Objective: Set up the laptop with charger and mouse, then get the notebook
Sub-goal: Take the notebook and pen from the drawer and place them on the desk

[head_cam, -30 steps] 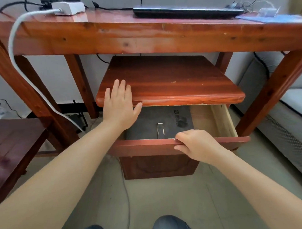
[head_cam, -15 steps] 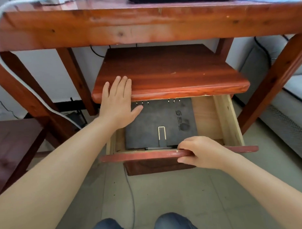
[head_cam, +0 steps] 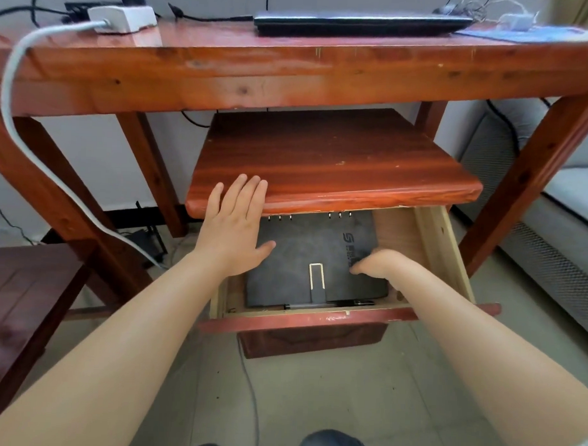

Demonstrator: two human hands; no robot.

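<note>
Below, right hand (head_cam: pixel 381 266) curled, fingertips on matte dark ring-bound notebook (head_cam: pixel 311 256) in open wooden drawer (head_cam: pixel 428 247), left hand (head_cam: pixel 234 227) spread flat at 10 o'clock on overhanging glossy shelf (head_cam: pixel 338 164).

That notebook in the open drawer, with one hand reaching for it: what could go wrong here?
1. The notebook's ringed far edge sits under the cabinet top, so lifting it straight up might snag there.
2. A pen lies by its near edge and may roll or fall out.
3. The right hand is low between the notebook and the drawer side; the fingers may get little grip.
</note>
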